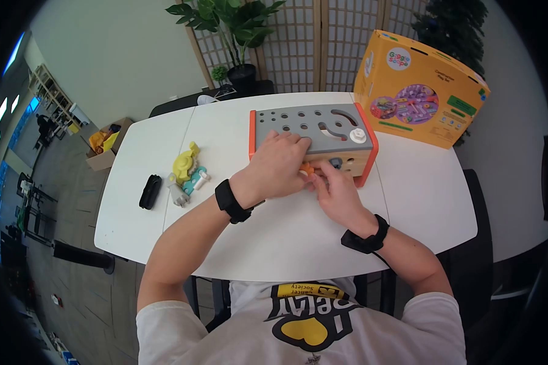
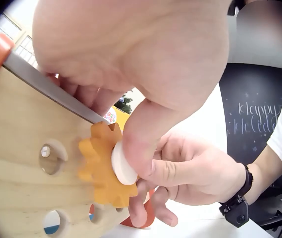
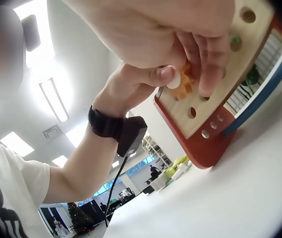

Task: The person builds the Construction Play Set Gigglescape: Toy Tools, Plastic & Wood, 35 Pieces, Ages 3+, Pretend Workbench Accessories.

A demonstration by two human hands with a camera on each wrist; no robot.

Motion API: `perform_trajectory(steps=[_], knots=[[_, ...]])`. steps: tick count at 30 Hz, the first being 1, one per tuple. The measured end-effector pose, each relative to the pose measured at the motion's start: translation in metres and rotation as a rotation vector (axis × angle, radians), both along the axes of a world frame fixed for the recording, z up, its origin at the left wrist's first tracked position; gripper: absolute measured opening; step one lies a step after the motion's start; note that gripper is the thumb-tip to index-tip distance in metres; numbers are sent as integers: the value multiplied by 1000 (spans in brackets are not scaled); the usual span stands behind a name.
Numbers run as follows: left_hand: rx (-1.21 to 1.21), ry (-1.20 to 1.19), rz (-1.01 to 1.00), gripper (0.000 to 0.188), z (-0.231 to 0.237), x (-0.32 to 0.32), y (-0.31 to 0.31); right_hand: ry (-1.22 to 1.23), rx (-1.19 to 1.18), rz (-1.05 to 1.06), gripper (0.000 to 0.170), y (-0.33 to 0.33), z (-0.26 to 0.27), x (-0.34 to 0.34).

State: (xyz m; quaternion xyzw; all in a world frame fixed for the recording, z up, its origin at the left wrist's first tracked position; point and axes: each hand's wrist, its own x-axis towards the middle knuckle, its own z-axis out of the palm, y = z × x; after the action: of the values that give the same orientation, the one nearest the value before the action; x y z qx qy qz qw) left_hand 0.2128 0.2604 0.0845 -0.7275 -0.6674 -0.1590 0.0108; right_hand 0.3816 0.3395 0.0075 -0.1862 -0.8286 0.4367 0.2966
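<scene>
A wooden toy workbench with a grey top and red ends stands on the table. An orange toy gear sits against its wooden side panel, with a white round cap at the gear's middle. My left hand lies over the workbench's top edge, and its thumb presses the white cap. From the other side my right hand holds the gear, its thumb and fingertips close around the gear's edge. The right hand's grasp is partly hidden behind the left thumb. On the top sits a white knob.
To the left on the white table lie yellow, teal and grey toy pieces beside a black case. A yellow play set box stands at the back right. Behind the table is a potted plant.
</scene>
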Motion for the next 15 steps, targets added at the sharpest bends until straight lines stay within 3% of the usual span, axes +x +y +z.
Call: perform_trajectory(steps=[4,10,13,15], knots=[[-33,-10,32,56,1,0,3,21,-32,-5,23,-2,6,-3],[-59,27,27,62,4,-1,-1,-187,373,-74,27,4,14,2],[135,33,-27,64,-12,-5,-12,-157,366,-12,28,4,31,11],[207,-27,-42,54,-14,-7,-20,-92,400,-19,20,8,46,19]])
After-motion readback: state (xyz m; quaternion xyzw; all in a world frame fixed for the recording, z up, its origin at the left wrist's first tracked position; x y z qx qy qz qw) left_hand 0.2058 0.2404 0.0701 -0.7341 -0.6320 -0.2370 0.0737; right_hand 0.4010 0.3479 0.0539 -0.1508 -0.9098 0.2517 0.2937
